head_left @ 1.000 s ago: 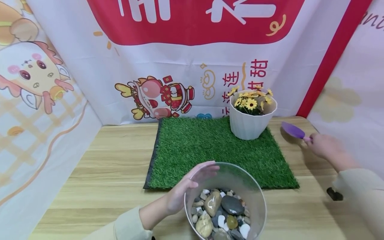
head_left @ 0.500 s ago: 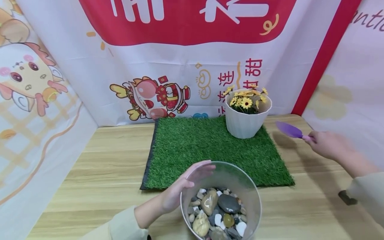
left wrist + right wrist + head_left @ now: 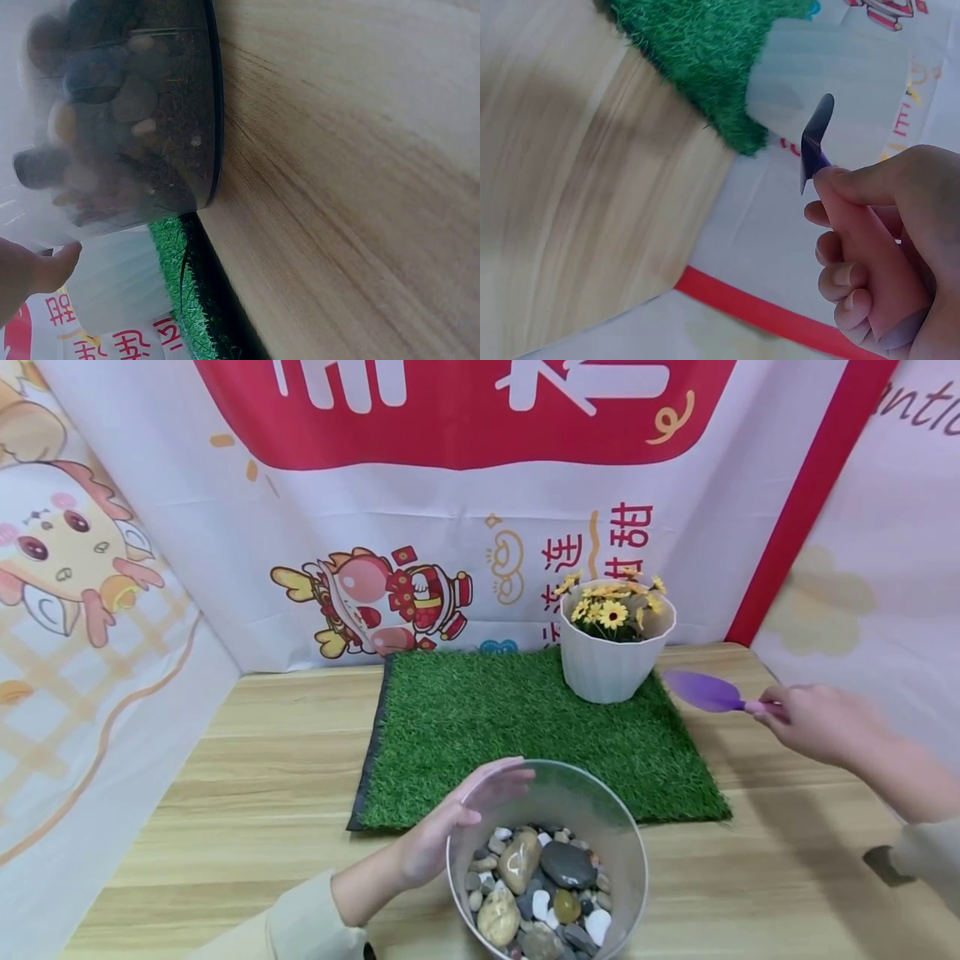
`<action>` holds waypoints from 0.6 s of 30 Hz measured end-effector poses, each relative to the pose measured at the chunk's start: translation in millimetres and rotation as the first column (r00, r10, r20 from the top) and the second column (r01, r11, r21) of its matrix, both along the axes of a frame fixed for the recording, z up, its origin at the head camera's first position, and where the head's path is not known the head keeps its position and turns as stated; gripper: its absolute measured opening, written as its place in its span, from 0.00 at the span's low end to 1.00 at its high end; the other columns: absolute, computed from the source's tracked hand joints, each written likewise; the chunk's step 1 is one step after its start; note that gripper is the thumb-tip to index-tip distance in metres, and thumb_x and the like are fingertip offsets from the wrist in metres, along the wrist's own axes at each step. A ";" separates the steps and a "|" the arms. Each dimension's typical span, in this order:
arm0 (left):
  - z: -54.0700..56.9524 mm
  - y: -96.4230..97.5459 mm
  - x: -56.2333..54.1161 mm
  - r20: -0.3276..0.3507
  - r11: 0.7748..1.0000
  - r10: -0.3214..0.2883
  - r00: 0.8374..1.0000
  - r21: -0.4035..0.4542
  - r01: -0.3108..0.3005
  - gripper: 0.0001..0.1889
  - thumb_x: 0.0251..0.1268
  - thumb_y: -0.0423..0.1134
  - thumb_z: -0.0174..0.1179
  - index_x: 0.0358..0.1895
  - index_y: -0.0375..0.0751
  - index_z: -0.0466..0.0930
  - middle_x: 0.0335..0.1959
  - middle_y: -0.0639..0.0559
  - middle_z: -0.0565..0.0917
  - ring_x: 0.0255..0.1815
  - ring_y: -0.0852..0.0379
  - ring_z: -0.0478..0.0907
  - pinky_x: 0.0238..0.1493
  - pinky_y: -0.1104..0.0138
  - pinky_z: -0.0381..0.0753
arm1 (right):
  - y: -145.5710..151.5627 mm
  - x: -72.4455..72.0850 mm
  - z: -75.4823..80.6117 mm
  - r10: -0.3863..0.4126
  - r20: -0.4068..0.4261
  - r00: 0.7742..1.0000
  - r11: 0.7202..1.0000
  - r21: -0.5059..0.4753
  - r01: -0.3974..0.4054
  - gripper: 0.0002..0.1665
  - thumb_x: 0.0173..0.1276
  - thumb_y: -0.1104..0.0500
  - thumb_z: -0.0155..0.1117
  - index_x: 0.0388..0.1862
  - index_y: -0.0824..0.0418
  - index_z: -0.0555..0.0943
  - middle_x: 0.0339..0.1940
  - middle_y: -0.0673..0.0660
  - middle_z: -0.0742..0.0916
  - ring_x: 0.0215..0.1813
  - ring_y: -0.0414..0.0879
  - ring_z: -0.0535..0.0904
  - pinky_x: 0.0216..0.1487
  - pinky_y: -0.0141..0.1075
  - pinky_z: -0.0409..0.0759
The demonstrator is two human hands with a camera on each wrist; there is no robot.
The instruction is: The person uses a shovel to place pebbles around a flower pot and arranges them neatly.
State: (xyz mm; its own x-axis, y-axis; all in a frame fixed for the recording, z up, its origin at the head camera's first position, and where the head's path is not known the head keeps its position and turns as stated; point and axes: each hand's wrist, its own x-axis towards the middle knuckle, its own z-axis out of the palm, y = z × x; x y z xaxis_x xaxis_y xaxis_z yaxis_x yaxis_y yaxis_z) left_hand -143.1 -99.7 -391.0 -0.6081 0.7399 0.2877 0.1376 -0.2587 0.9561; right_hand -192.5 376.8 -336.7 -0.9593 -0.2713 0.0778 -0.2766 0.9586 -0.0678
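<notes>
A clear plastic bucket (image 3: 633,868) stands at the front, with stones (image 3: 568,864) of several sizes inside; the left wrist view shows dark soil (image 3: 176,142) low in it. My left hand (image 3: 442,831) rests against the bucket's left wall, its extended fingers showing through the plastic. At the right, my right hand (image 3: 817,722) grips the pink handle (image 3: 874,259) of a small purple garden trowel (image 3: 703,691). The trowel's blade points left, above the table beside a white flower pot (image 3: 609,668). Yellow flowers (image 3: 611,612) grow inside that pot.
A green artificial-grass mat (image 3: 480,727) lies on the wooden table (image 3: 262,777) behind the bucket, with the pot on its far right corner. Printed cloth walls (image 3: 480,493) close off the back and both sides.
My right hand has brought the trowel left, closer to the pot and mat. My left hand stays against the bucket. The whole head view has shifted slightly.
</notes>
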 end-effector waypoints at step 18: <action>-6.3 -1.0 -3.5 -0.011 0.999 -0.024 1.000 0.023 0.024 0.34 0.73 0.37 0.36 0.80 0.29 0.46 0.78 0.27 0.57 0.78 0.36 0.56 0.78 0.49 0.52 | -45.2 12.4 18.8 0.356 -0.415 0.837 0.932 0.086 -0.353 0.22 0.80 0.41 0.54 0.38 0.54 0.85 0.23 0.41 0.74 0.22 0.35 0.64 0.17 0.33 0.64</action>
State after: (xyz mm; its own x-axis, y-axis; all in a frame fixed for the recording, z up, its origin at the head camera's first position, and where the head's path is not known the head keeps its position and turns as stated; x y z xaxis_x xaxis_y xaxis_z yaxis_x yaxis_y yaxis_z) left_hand -146.7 -100.7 -397.3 -0.5874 0.7472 0.3110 0.1411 -0.2839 0.9484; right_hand -180.1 331.6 -317.9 -0.6749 -0.5881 0.4456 -0.5983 0.7896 0.1359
